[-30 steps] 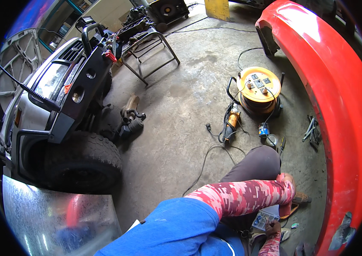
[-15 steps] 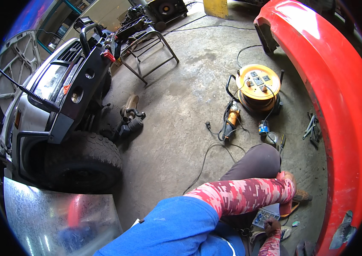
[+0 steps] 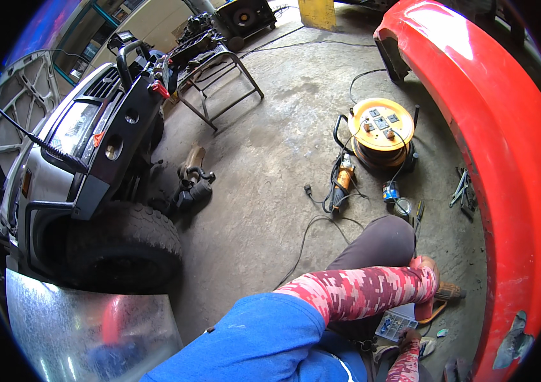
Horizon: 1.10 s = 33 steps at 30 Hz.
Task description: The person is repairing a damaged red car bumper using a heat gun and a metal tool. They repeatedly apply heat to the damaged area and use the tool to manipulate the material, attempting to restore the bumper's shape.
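My left arm, in a red and pink patterned sleeve, reaches across to the right, past my bent knee (image 3: 379,242). My left hand (image 3: 431,266) is bent downward there, its fingers hidden. Below it lies a clear compartment box (image 3: 393,323) with small parts inside and a raised lid. My right hand (image 3: 409,339) is at the near right edge of this box, fingers curled together; what they hold, if anything, is too small to make out. Close to my left hand, a brownish-orange power tool (image 3: 452,291) lies on the floor.
A yellow cable reel (image 3: 382,124), an orange angle grinder (image 3: 343,184) and a blue can (image 3: 390,192) stand or lie ahead. A red bumper (image 3: 493,127) curves along the right, near loose tools (image 3: 461,190). At left are a vehicle's tyre (image 3: 127,245), a metal sheet (image 3: 92,331) and a metal stand (image 3: 219,86).
My right hand has shifted slightly down toward me, so more of the compartment box shows. My left hand stays almost in place. The whole view has moved a little.
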Tool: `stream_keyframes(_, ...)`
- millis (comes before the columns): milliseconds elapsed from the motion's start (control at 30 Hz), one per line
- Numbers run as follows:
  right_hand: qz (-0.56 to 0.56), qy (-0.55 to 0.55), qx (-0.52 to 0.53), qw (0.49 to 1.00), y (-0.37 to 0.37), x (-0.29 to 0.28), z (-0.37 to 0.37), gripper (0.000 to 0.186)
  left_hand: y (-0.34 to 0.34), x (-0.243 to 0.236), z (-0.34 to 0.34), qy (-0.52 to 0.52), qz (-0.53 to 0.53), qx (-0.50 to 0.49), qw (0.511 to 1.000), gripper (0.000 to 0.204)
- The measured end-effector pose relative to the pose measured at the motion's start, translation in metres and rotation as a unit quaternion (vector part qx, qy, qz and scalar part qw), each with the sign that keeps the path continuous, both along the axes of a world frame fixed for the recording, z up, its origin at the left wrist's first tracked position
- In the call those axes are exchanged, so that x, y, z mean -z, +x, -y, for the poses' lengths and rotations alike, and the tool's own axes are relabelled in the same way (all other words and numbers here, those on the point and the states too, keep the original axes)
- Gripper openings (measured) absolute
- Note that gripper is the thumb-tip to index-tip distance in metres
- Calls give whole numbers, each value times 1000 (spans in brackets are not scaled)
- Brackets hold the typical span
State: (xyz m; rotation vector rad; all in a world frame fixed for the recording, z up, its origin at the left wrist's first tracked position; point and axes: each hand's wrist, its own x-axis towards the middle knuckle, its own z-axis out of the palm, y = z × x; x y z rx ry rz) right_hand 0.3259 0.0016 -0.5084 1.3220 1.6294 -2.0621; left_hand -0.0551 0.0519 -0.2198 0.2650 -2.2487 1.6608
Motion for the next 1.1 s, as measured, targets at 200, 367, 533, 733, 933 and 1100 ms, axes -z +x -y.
stream_keyframes(200,146,15,110,983,-12,-43,-6,16,9,13,-3,27,39,5,999,33)
stream_keyframes(367,165,-120,334,920,-73,-147,-5,12,-4,-47,0,67,125,37,989,34)
stream_keyframes(533,232,141,225,936,-103,-246,-5,28,-5,-174,40,140,824,245,491,32)
stream_keyframes(733,86,126,375,914,-94,-431,33,14,-4,-235,62,88,789,462,394,24)
stream_keyframes(933,-72,147,427,889,-59,-566,98,11,-3,-250,80,136,767,592,205,20)
stream_keyframes(1100,-183,219,480,829,-40,-629,132,7,18,-273,114,196,779,591,68,34)
